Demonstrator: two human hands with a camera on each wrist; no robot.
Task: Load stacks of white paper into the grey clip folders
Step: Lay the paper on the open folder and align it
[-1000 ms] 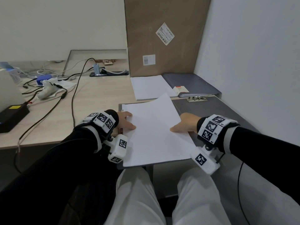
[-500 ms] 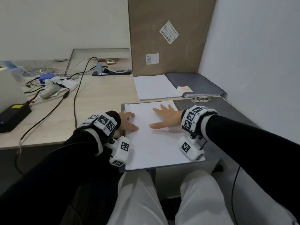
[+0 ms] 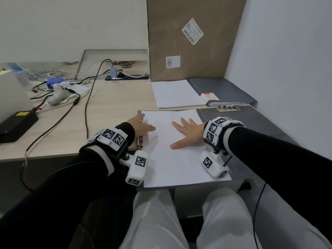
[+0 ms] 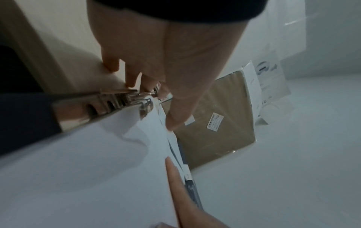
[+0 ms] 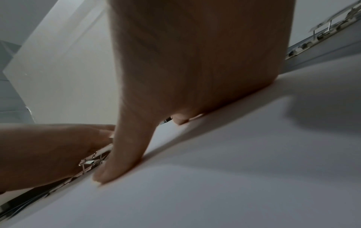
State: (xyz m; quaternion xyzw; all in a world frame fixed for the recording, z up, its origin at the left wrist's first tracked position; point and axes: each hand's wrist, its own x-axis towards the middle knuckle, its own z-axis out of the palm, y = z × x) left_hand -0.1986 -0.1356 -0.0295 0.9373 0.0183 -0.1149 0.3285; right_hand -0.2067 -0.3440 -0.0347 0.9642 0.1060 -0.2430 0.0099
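A white paper stack [image 3: 179,159] lies squared on the open grey clip folder [image 3: 251,123] at the desk's front edge. My left hand [image 3: 139,125] is at the folder's left side, fingers curled on the metal clip [image 3: 142,141] and thumb lying on the paper. In the left wrist view the fingertips [image 4: 134,80] sit on the clip [image 4: 93,103] beside the paper [image 4: 78,169]. My right hand [image 3: 186,133] lies flat on the sheet's middle, fingers spread. The right wrist view has that palm [image 5: 195,61] pressed on the paper [image 5: 234,169], with the left hand [image 5: 48,151] at the clip [image 5: 93,155].
Behind lie a second paper stack [image 3: 175,93] and a closed grey folder [image 3: 221,90] with another metal clip [image 3: 228,108] in front of it. A cardboard box [image 3: 188,38] stands against the wall. Cables [image 3: 86,105] and a black power brick [image 3: 16,124] occupy the left desk.
My right hand moved from the paper's right edge to its middle and flattened out. The skewed stack now lies square on the folder. The left hand stayed at the clip.
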